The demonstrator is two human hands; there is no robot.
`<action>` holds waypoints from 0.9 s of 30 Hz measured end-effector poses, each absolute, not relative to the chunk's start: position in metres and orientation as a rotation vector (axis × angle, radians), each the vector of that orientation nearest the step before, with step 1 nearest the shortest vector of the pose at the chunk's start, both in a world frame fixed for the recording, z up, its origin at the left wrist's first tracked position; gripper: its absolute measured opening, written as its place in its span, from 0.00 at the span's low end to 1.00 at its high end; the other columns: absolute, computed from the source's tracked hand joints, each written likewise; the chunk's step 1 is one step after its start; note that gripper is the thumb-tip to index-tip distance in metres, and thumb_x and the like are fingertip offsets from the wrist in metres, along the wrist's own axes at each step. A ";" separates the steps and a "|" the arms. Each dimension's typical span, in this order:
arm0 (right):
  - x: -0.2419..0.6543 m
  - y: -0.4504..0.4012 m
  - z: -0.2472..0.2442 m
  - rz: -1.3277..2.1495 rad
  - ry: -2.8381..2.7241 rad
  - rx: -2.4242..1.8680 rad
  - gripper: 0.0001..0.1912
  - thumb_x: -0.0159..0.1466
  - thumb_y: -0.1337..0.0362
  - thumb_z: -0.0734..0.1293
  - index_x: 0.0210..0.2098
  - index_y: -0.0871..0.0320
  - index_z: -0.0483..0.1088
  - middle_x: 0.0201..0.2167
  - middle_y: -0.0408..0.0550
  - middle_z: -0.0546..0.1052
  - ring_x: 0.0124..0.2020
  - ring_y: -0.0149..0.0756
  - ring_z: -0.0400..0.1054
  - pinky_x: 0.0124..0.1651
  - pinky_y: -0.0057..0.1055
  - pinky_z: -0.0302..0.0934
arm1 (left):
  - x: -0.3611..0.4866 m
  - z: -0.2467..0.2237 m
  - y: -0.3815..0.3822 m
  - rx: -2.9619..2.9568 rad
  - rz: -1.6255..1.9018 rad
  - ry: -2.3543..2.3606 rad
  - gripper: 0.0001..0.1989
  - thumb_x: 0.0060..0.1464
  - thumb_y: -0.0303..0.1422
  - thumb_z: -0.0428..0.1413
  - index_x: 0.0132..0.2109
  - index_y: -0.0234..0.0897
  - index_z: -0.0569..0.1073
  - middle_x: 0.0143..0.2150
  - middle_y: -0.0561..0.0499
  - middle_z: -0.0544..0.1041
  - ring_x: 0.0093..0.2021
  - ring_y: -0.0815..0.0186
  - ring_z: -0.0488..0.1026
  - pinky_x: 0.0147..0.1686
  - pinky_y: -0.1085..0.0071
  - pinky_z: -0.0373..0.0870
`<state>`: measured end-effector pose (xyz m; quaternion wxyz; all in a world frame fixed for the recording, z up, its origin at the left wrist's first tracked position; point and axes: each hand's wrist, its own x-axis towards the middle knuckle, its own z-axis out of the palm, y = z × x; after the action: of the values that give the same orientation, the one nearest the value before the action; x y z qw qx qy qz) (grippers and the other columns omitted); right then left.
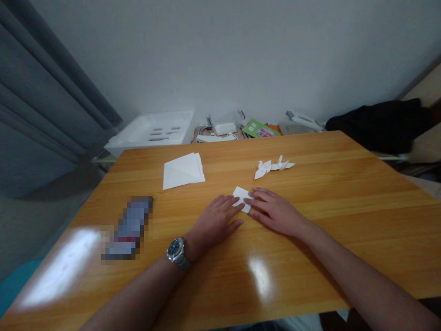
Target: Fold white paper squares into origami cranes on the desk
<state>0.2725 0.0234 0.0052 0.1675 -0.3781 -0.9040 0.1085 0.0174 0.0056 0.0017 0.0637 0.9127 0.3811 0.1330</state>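
A small folded square of white paper (241,192) lies flat on the wooden table (310,193), turned cornerwise. My left hand (220,216), with a metal watch (177,250) on its wrist, rests its outstretched fingertips on the paper's left and lower side. From the right, my right hand (272,207) lays spread fingers on the paper's right edge. Neither hand grips it; the fingers partly cover it. Just beyond stand two folded white paper cranes (263,169), side by side and close together.
A stack of white paper sheets (182,171) lies at the back left. A pixelated, phone-like object (129,227) is nearer on the left. Behind the table are a white tray (161,128), a green booklet (260,129) and black cloth (382,124).
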 end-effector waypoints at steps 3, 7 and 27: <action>0.273 0.024 0.005 0.352 -2.529 -1.066 0.20 0.72 0.57 0.62 0.60 0.56 0.72 0.59 0.58 0.74 0.64 0.50 0.65 0.64 0.52 0.62 | 0.017 0.003 0.005 2.748 0.370 1.161 0.23 0.67 0.43 0.51 0.66 0.42 0.67 0.67 0.45 0.67 0.67 0.54 0.64 0.69 0.50 0.56; 0.277 0.025 0.004 0.460 -2.455 -1.072 0.20 0.72 0.57 0.62 0.60 0.53 0.72 0.60 0.56 0.74 0.61 0.47 0.68 0.63 0.50 0.64 | 0.016 0.004 0.007 2.725 0.384 1.177 0.23 0.68 0.43 0.51 0.66 0.45 0.67 0.66 0.46 0.69 0.66 0.55 0.64 0.69 0.49 0.54; 0.287 0.035 -0.005 0.421 -2.439 -1.011 0.14 0.70 0.66 0.64 0.50 0.54 0.79 0.58 0.57 0.75 0.58 0.48 0.70 0.60 0.50 0.66 | 0.015 -0.002 0.009 2.701 0.450 1.153 0.17 0.67 0.40 0.52 0.58 0.38 0.73 0.66 0.43 0.69 0.65 0.56 0.66 0.66 0.55 0.63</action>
<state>0.2866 0.0350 -0.0048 0.2320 -0.3678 -0.8873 0.1533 0.0150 0.0089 -0.0018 0.0850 0.9058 0.3866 0.1509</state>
